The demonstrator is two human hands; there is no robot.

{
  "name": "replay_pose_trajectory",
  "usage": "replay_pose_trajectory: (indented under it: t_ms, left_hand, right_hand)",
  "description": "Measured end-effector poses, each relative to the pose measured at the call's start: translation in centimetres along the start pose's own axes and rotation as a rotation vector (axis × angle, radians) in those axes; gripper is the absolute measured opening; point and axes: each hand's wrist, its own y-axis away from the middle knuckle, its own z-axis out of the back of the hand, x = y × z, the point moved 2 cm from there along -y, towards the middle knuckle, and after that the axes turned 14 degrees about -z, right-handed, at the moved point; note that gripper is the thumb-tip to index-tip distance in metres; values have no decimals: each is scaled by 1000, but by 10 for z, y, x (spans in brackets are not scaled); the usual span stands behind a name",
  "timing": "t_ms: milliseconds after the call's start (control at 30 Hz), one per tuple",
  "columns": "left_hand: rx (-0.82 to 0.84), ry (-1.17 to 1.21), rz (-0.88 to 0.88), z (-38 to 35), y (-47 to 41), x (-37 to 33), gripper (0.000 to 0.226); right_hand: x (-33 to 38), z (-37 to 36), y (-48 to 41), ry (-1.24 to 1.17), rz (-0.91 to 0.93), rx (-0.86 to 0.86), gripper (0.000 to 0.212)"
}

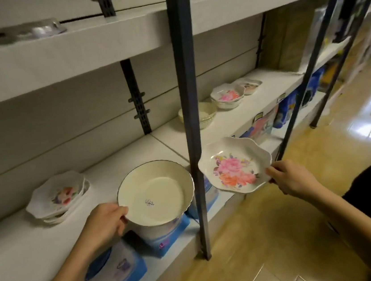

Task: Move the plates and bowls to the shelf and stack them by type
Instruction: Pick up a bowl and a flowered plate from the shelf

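Observation:
My left hand grips the near rim of a plain cream bowl with a barcode sticker inside, held just over the front edge of the white shelf. My right hand pinches the right rim of a scalloped plate with pink flowers, held in the air right of the dark post. On the shelf lie a stack of scalloped flowered plates at the left, a stack of cream bowls behind the post, a stack of flowered bowls, and a small flowered dish further right.
A dark metal upright post stands between my hands at the shelf front. Blue-and-white packages fill the shelf below. A higher white shelf overhangs. The wooden floor lies at the right, with a slanted dark post further back.

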Motion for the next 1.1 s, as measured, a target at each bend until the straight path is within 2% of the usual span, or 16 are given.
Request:
replay_pose_trajectory:
  t_ms: [300,500,700,900,1100]
  left_hand:
    - [87,42,-13,-125,-34,-77,39]
    - [67,26,-51,-167,-64,-114,34]
    - [-18,2,-58,-189,-124,-134,44]
    - [-77,-25,-59,-208,-182,-157,43]
    - [-167,-89,-70,-215,-210,-172,46]
  right_hand:
    - [-92,71,-55,-55,-83,-44,36]
    - [-123,94,-97,-63,-156,-54,34]
    - [-114,111,-162,-53,-112,-40,34]
    - [-86,132,-235,27,-53,-42,36]
    - [-57,139,-297,1,24,7,35]
